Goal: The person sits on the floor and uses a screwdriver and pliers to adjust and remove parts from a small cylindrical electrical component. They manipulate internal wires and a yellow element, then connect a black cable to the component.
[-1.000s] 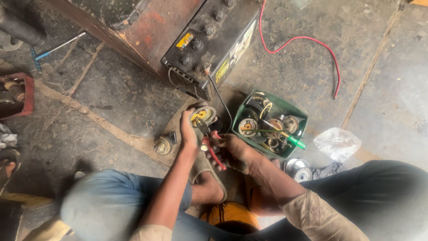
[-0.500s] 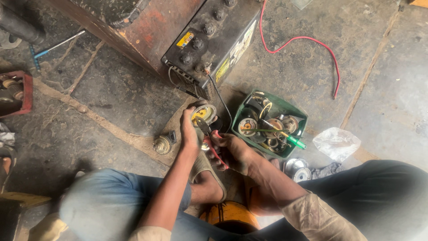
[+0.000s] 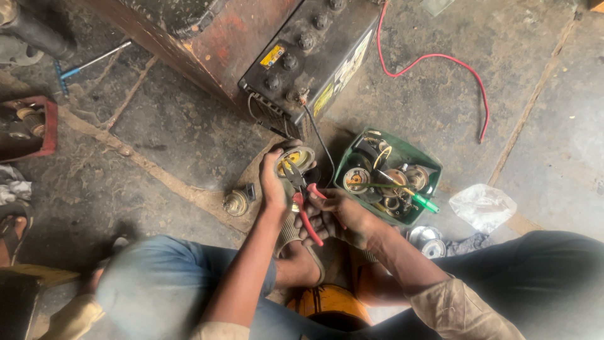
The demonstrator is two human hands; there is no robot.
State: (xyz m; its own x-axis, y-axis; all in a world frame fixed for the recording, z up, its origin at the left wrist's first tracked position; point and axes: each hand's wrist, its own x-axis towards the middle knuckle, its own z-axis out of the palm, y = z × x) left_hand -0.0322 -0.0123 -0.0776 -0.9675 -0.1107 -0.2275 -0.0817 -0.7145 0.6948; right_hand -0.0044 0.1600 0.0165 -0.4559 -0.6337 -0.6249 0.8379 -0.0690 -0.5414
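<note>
Left hand (image 3: 274, 182) grips round part (image 3: 294, 158); right hand (image 3: 333, 217) squeezes red-handled pliers (image 3: 302, 195) above it; jaws may slip, gouging fingers.

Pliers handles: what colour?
Red, on the pliers held in the right hand; head view shows it best.
</note>
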